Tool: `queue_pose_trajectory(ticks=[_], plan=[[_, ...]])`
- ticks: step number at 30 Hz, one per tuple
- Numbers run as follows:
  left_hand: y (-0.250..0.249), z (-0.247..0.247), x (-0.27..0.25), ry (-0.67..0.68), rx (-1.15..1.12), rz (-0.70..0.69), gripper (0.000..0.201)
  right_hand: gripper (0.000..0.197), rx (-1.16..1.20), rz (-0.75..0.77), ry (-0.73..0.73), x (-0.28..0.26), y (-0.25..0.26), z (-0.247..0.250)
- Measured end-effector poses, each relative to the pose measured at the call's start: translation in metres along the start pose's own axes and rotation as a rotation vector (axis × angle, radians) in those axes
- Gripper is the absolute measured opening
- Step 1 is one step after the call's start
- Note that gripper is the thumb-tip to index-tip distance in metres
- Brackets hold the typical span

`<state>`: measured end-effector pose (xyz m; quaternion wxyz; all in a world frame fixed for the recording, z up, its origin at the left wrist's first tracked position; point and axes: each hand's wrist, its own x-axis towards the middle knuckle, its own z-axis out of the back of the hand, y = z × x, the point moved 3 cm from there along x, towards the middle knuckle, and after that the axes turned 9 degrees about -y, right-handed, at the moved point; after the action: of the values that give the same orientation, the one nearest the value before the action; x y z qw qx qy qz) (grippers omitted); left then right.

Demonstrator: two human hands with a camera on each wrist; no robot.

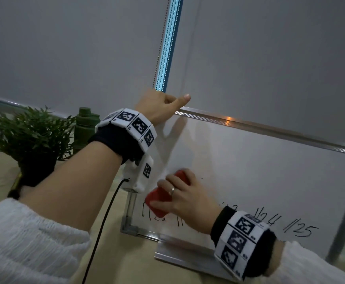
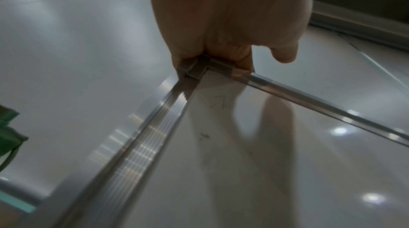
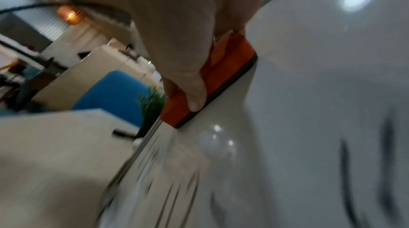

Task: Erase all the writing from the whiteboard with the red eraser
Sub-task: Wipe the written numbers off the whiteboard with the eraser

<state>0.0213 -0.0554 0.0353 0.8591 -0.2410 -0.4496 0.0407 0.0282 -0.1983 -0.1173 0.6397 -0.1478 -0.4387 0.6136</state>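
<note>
A whiteboard [image 1: 259,167] in a silver frame stands upright on the desk. Black writing [image 1: 298,227] runs along its lower part; the upper part is wiped. My left hand [image 1: 161,107] grips the board's top left corner [image 2: 199,69], fingers curled over the frame. My right hand [image 1: 186,199] holds the red eraser [image 1: 159,199] flat against the board near its lower left, just above the writing. In the right wrist view my fingers lie round the red eraser [image 3: 223,72], whose dark felt touches the board, with blurred black strokes [image 3: 347,170] below.
A potted green plant [image 1: 30,138] and a green bottle [image 1: 85,126] stand on the desk to the left of the board. A black cable [image 1: 103,222] hangs from my left wrist. The board's metal tray [image 1: 179,257] juts out at its foot. Grey blinds hang behind.
</note>
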Motion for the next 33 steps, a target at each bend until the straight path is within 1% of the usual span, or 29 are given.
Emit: queue_pose_trajectory(ticks=[1,3,4,5,6,7,9,10,12,14,16,18,20,21,22,23,25,26,27,28,30,32,33], plan=[[0.000,0.000,0.000,-0.004,0.002,-0.001,0.056,0.067,0.016,-0.056,-0.063,0.007,-0.012,0.009],[0.001,0.000,0.001,0.000,0.007,0.006,0.054,0.055,0.008,-0.227,-0.171,0.019,-0.038,0.027],[0.001,-0.001,0.001,0.007,0.008,0.006,0.052,0.055,-0.007,-0.311,-0.181,0.023,-0.043,0.031],[0.001,-0.002,0.001,0.012,0.010,0.006,0.049,0.054,-0.025,-0.358,-0.180,0.025,-0.041,0.031],[0.001,-0.003,0.001,0.016,0.011,0.014,0.048,0.053,-0.034,-0.344,-0.166,0.023,-0.030,0.025],[0.002,-0.003,0.001,0.015,0.007,0.022,0.048,0.052,-0.043,-0.278,-0.135,0.020,-0.013,0.015],[0.002,-0.004,0.002,0.013,-0.006,0.033,0.053,0.050,-0.056,-0.079,-0.017,0.008,0.030,-0.011],[0.002,-0.005,0.002,0.011,-0.008,0.034,0.055,0.046,-0.036,-0.008,0.033,0.002,0.046,-0.020],[0.002,-0.004,0.003,0.000,-0.005,0.024,0.056,0.038,-0.007,0.051,0.068,-0.001,0.050,-0.030],[0.002,-0.004,0.003,-0.004,0.000,0.025,0.054,0.046,-0.021,0.012,0.055,0.008,0.030,-0.018],[0.002,-0.004,0.004,-0.007,0.002,0.036,0.050,0.056,0.033,-0.120,-0.072,0.019,-0.001,0.002],[0.003,-0.004,0.005,-0.017,-0.006,0.040,0.053,0.056,0.078,-0.258,-0.160,0.027,-0.027,0.016],[0.006,-0.007,0.005,-0.013,0.001,0.042,0.048,0.050,0.055,-0.330,-0.166,0.029,-0.027,0.018],[0.006,-0.008,0.006,-0.010,0.003,0.040,0.045,0.048,0.049,-0.320,-0.151,0.025,-0.019,0.013],[0.007,-0.008,0.006,-0.008,0.005,0.041,0.043,0.048,0.043,-0.271,-0.116,0.020,-0.006,0.004],[0.007,-0.009,0.007,-0.011,0.001,0.046,0.043,0.048,0.028,-0.183,-0.059,0.014,0.010,-0.007],[0.008,-0.009,0.008,-0.017,-0.014,0.063,0.045,0.040,0.026,0.002,0.061,0.000,0.036,-0.026],[0.007,-0.009,0.008,-0.016,-0.011,0.065,0.047,0.039,0.030,0.057,0.091,-0.004,0.037,-0.030],[0.007,-0.009,0.008,-0.012,0.001,0.063,0.049,0.043,0.034,0.079,0.089,-0.006,0.032,-0.029],[0.006,-0.009,0.009,-0.010,0.013,0.063,0.049,0.050,0.059,0.066,0.069,-0.004,0.020,-0.024],[0.006,-0.009,0.009,-0.014,0.024,0.069,0.048,0.060,0.128,-0.045,0.006,0.004,-0.012,-0.005],[0.004,-0.010,0.009,-0.015,0.028,0.074,0.051,0.061,0.130,-0.184,-0.033,0.012,-0.047,0.017],[0.003,-0.011,0.009,-0.014,0.034,0.072,0.052,0.061,0.116,-0.233,-0.005,0.016,-0.054,0.025]])
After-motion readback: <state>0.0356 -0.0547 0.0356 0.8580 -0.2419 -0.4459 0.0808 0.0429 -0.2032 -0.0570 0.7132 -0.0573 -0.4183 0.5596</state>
